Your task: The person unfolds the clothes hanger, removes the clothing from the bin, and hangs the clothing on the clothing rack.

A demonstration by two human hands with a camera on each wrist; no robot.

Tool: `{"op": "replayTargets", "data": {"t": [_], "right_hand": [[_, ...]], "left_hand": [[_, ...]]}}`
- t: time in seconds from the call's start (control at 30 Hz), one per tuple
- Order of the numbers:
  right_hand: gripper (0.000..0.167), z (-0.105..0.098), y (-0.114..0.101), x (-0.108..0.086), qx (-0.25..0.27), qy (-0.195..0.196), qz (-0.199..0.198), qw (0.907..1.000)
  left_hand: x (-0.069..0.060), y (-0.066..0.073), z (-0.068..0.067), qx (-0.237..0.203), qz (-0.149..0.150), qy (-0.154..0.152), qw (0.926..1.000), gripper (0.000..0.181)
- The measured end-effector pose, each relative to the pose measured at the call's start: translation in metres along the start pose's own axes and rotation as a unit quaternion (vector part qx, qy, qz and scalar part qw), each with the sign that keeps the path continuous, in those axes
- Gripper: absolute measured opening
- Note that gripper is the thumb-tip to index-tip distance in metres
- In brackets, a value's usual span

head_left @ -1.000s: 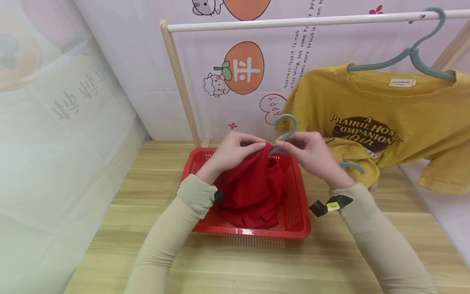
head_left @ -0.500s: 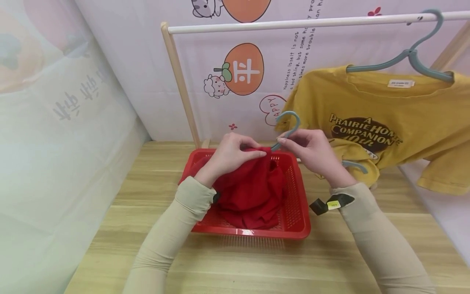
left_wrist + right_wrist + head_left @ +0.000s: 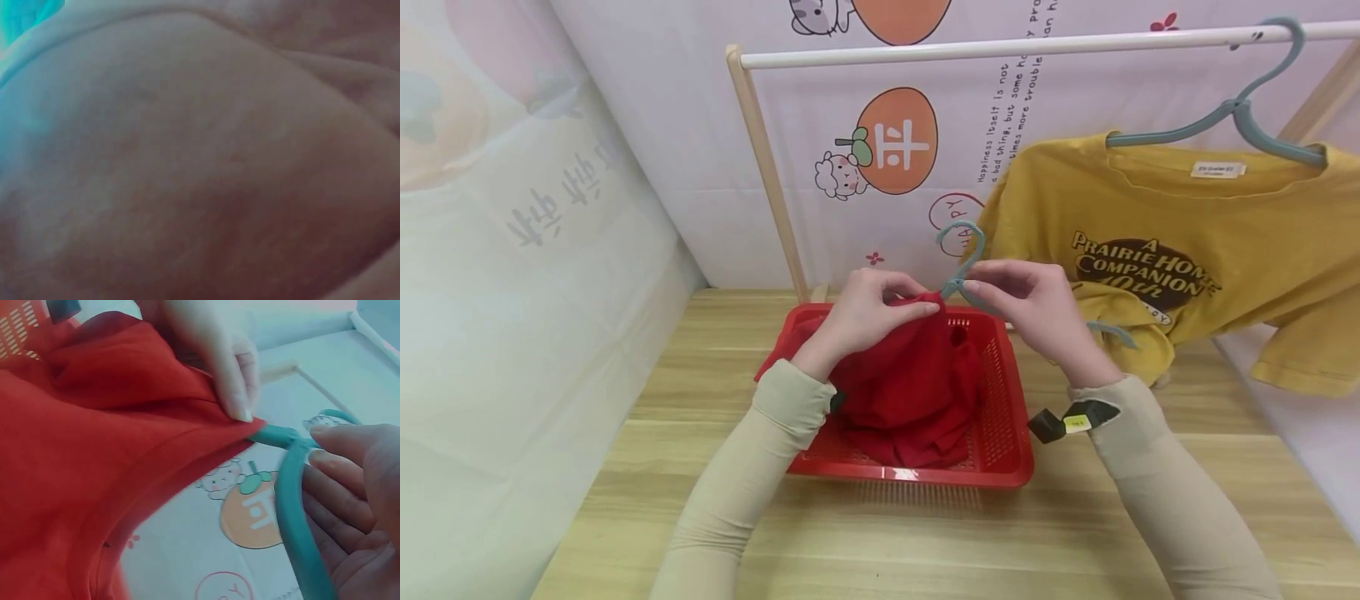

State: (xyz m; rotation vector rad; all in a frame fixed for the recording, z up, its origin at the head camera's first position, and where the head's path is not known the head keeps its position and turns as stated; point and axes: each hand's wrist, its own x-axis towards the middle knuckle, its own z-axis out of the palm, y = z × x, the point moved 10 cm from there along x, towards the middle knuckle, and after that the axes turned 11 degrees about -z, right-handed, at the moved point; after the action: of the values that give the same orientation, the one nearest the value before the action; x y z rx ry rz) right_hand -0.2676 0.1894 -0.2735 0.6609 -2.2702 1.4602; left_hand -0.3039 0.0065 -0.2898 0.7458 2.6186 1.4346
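Note:
My left hand (image 3: pixel 868 312) pinches the neckline edge of a red garment (image 3: pixel 910 387), probably a T-shirt, between thumb and fingers. My right hand (image 3: pixel 1033 308) pinches a blue-green clothes hanger (image 3: pixel 294 515) at its neck, below the hook. In the right wrist view one hanger arm enters the red cloth at my left fingertips, while the other arm lies outside it, in front of my right palm. The garment's lower part rests bunched in a red plastic basket (image 3: pixel 1026 450). Only blurred skin fills most of the left wrist view.
A yellow T-shirt (image 3: pixel 1217 200) hangs on another hanger (image 3: pixel 1195 127) from the white rail (image 3: pixel 880 57) of a wooden-legged rack. Its lower part is bunched near my right forearm. The basket stands on a wooden table (image 3: pixel 880 550); a printed sheet covers the wall behind.
The hanger first shifts slightly right, then moves left with my right hand, its hook ending further left. My left hand shifts slightly left, and the garment's left part reaches further over the basket rim.

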Motion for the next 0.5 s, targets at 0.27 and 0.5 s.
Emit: {"op": "replayTargets", "data": {"t": [0.27,0.5], "right_hand": [[0.029,-0.009,-0.017,-0.01,0.015,0.002,-0.005,0.9999],[0.033,0.02,0.014,-0.024,-0.017,-0.097,0.02,0.995]], "left_hand": [[-0.002,-0.008,-0.03,0.001,-0.021,0.044,0.9988,0.023],[-0.007,-0.009,-0.05,-0.025,-0.044,0.063,0.9967,0.027]]}}
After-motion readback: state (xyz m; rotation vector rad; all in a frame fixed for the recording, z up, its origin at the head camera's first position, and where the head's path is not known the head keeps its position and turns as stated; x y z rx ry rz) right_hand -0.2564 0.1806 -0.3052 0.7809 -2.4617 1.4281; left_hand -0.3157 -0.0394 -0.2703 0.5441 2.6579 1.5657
